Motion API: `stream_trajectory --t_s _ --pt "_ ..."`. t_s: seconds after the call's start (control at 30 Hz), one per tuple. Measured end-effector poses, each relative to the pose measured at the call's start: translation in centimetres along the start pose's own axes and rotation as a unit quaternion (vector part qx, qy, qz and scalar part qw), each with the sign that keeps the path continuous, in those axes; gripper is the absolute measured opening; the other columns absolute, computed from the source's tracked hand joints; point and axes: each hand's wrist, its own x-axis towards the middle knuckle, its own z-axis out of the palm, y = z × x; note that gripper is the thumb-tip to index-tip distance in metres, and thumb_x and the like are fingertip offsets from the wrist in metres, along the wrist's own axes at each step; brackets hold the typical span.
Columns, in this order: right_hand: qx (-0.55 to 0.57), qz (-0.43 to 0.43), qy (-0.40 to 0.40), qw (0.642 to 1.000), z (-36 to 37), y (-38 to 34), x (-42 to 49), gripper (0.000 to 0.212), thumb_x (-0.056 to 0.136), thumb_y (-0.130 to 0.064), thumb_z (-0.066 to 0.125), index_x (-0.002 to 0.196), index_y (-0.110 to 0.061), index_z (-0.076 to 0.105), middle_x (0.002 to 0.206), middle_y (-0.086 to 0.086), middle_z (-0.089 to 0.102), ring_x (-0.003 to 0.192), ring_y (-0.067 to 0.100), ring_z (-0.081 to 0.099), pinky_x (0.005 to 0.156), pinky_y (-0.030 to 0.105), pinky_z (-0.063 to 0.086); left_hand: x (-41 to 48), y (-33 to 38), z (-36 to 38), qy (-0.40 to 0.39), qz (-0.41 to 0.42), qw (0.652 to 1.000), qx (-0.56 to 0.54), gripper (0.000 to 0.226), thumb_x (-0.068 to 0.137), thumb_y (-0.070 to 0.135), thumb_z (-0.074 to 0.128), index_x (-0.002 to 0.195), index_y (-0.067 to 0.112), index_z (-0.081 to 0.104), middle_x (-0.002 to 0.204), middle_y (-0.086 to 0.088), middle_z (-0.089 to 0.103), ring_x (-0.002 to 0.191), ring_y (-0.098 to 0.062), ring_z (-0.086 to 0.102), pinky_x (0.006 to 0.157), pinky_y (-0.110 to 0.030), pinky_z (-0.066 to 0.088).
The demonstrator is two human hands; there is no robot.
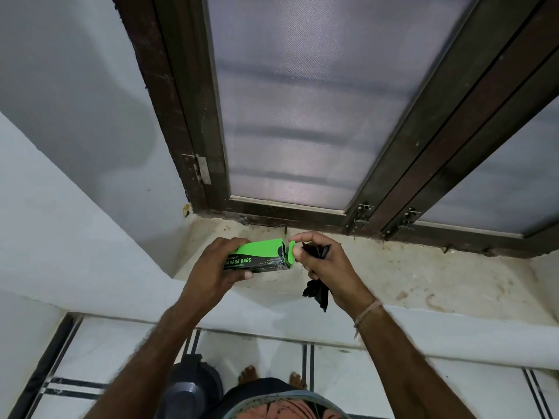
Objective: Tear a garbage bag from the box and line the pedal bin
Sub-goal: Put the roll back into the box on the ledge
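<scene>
Bin [193, 385] is sitting down by the feet [248, 375]; left hand [211, 267] is gripping the green box [260, 252] over the sill [423, 276], right hand [323, 264] is clutching a black bag [317, 293] beside its open flap.

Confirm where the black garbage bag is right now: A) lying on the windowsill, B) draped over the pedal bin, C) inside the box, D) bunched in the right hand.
D: the black garbage bag is bunched in the right hand, its end hanging below the palm, while the left hand grips the green garbage bag box.
</scene>
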Motion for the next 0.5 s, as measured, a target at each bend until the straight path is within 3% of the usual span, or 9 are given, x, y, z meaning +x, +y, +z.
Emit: stream_trajectory --t_s 0.2,0.37,0.5 --pt "-0.020 -0.005 -0.027 0.999 0.5 -0.3 0.6 0.009 0.096 -0.008 0.071 0.104 -0.006 0.066 0.080 0.011 0.048 0.064 0.017 0.037 0.052 0.025 0.034 0.1 -0.3 -0.3 -0.015 0.006 1.000 0.001 0.056 0.076 0.039 0.079 0.129 0.029 0.064 0.115 0.002 0.063 0.108 -0.021 0.059 0.091 -0.043 0.051" --pt "-0.028 -0.002 -0.051 0.998 0.7 -0.1 0.8 0.014 0.098 -0.006 0.068 0.100 0.004 0.059 0.081 0.015 0.044 0.069 0.030 0.028 0.054 0.031 0.029 -0.1 -0.9 -0.3 -0.026 0.019 0.999 0.002 0.055 0.077 0.039 0.080 0.129 0.032 0.063 0.118 0.006 0.062 0.110 -0.020 0.059 0.092 -0.044 0.052" --pt "-0.031 -0.010 -0.048 0.998 1.0 -0.1 0.8 0.016 0.099 -0.007 0.067 0.097 0.006 0.057 0.079 0.014 0.044 0.064 0.019 0.034 0.054 0.029 0.032 -0.2 -1.3 -0.3 -0.029 0.015 0.999 0.004 0.056 0.077 0.049 0.074 0.130 0.043 0.056 0.120 0.007 0.062 0.112 -0.020 0.059 0.092 -0.045 0.052"
